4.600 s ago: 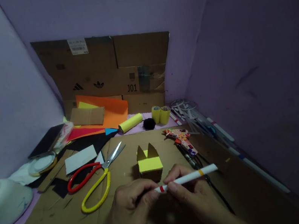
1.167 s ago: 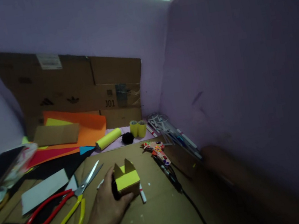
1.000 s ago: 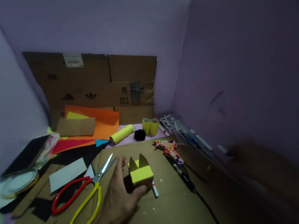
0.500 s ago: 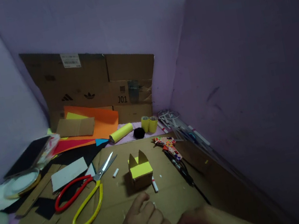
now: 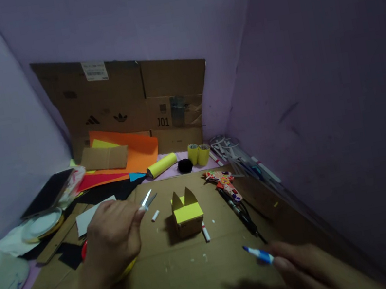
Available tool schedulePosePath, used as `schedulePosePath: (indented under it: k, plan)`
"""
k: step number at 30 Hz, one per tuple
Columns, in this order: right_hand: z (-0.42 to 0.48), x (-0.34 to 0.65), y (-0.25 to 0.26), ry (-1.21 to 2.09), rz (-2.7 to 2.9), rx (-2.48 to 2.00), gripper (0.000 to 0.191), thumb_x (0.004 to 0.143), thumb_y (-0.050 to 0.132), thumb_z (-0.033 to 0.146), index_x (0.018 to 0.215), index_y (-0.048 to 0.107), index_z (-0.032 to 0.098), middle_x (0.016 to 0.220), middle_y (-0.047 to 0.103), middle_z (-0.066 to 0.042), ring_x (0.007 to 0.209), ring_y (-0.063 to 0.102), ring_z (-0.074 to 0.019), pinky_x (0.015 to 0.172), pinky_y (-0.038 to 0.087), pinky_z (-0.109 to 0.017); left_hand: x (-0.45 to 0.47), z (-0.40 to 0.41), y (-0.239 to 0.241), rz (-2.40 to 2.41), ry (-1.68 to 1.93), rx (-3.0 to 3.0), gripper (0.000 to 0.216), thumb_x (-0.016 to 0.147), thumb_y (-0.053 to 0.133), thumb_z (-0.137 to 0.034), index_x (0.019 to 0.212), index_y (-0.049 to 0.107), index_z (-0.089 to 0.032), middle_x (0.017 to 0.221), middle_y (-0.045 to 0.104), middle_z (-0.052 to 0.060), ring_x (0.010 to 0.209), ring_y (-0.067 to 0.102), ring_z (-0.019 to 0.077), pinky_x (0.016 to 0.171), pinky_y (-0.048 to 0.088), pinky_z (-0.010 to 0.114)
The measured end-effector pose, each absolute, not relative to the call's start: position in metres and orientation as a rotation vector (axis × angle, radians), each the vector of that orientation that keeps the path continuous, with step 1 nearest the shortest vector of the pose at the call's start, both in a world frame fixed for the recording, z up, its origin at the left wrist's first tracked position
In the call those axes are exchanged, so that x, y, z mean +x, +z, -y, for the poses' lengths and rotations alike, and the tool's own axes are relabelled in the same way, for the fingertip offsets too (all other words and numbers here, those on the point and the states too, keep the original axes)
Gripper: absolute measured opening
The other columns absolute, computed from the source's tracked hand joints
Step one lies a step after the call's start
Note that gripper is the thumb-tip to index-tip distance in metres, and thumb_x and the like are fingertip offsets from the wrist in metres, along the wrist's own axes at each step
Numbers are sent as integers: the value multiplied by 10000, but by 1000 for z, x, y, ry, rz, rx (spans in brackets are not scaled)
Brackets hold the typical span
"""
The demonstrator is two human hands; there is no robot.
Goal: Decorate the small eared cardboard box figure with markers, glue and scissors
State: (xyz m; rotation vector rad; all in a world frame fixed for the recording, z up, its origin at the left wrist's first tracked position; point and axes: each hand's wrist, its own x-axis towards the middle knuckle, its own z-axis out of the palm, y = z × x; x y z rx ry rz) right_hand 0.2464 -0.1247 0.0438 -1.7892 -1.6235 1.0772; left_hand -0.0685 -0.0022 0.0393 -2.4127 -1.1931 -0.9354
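In my right hand (image 5: 302, 264) is a blue-and-white marker (image 5: 258, 254), its dark blue tip bare and pointing up and left. My left hand (image 5: 116, 241) is raised over the scissors (image 5: 146, 200), fingers closed, with a small white marker cap (image 5: 144, 208) showing at the fingertips. The hand hides most of the scissors' red and yellow handles. Between my hands, farther back, stands a small cardboard box (image 5: 187, 214) with a yellow top and two pointed brown ears. A white stick with a red band (image 5: 206, 232) lies against its right side.
A flower-patterned glue gun (image 5: 227, 185) with a black cord lies right of the box. Behind are a yellow roll (image 5: 162, 165), two yellow tubes (image 5: 199, 154) and a black yarn ball (image 5: 185, 166). Coloured paper (image 5: 143, 154) leans on upright cardboard (image 5: 114, 96). A white bowl (image 5: 1, 280) sits left.
My hands have moved apart from the marker they held together. The left went up and left over the scissors with the cap; the right moved right with the uncapped marker. The view shifted slightly.
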Motion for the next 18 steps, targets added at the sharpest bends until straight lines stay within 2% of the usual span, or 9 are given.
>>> schedulePosePath:
  k: [2, 4, 6, 8, 10, 11, 13, 16, 18]
  plan:
    - [119, 250, 39, 1081, 1484, -1617, 367, 820, 568, 498, 1128, 693, 343, 826, 721, -66, 835, 653, -270, 718, 510, -351, -65, -7, 31, 1356, -810, -2409, 308, 900, 405, -223, 679, 614, -177, 619, 633, 72, 620, 573, 241, 676, 404, 399]
    - [106, 248, 34, 1090, 1308, -1394, 367, 800, 607, 491, 1101, 711, 307, 788, 694, -70, 767, 644, -255, 669, 512, -358, -55, -10, 19, 1492, -714, -2418, 308, 902, 392, -223, 750, 654, -165, 693, 681, 101, 677, 613, 270, 701, 423, 422]
    - [87, 244, 29, 1105, 1077, -1231, 280, 781, 651, 445, 964, 751, 259, 681, 644, -42, 601, 596, -189, 549, 482, -304, -44, -10, 10, 1573, -667, -2463, 270, 870, 412, -190, 893, 677, -146, 839, 716, 139, 807, 639, 314, 757, 447, 466]
    - [67, 238, 24, 1143, 954, -1116, 262, 739, 715, 363, 978, 733, 256, 723, 643, -16, 596, 583, -147, 554, 477, -268, -37, -7, 7, 1618, -684, -2522, 358, 785, 448, -111, 1092, 633, -116, 1065, 695, 169, 998, 620, 335, 848, 460, 489]
    - [48, 232, 19, 1121, 1041, -1033, 487, 670, 785, 274, 1139, 657, 291, 983, 666, -32, 884, 631, -187, 742, 508, -291, -34, -2, 8, 1677, -736, -2565, 582, 699, 443, -42, 1276, 502, -90, 1237, 625, 172, 1119, 588, 295, 896, 491, 435]
    - [40, 228, 16, 1129, 1119, -1017, 622, 645, 804, 263, 1230, 593, 287, 1111, 637, -58, 1051, 594, -225, 848, 493, -333, -32, 1, 9, 1746, -801, -2606, 667, 671, 437, -26, 1335, 429, -88, 1285, 593, 171, 1138, 588, 268, 892, 513, 397]
    - [29, 219, 11, 1196, 1245, -1009, 859, 585, 838, 263, 1356, 458, 256, 1283, 548, -115, 1256, 468, -281, 991, 417, -413, -29, 8, 9, 1933, -1036, -2742, 754, 664, 435, -24, 1403, 311, -107, 1346, 537, 178, 1131, 605, 241, 863, 545, 357]
    - [21, 204, 6, 1327, 1334, -974, 1060, 563, 829, 248, 1459, 263, 248, 1464, 372, -160, 1380, 319, -293, 1085, 306, -454, -20, 17, 5, 2087, -1437, -2938, 816, 692, 478, -49, 1451, 199, -156, 1454, 406, 188, 1226, 540, 253, 957, 500, 386]
    - [19, 196, 5, 1371, 1385, -954, 1103, 576, 799, 204, 1485, 177, 273, 1540, 255, -148, 1407, 270, -282, 1112, 258, -458, -14, 19, 0, 2081, -1437, -2982, 836, 711, 517, -78, 1466, 169, -169, 1474, 380, 181, 1294, 469, 262, 1039, 426, 418]
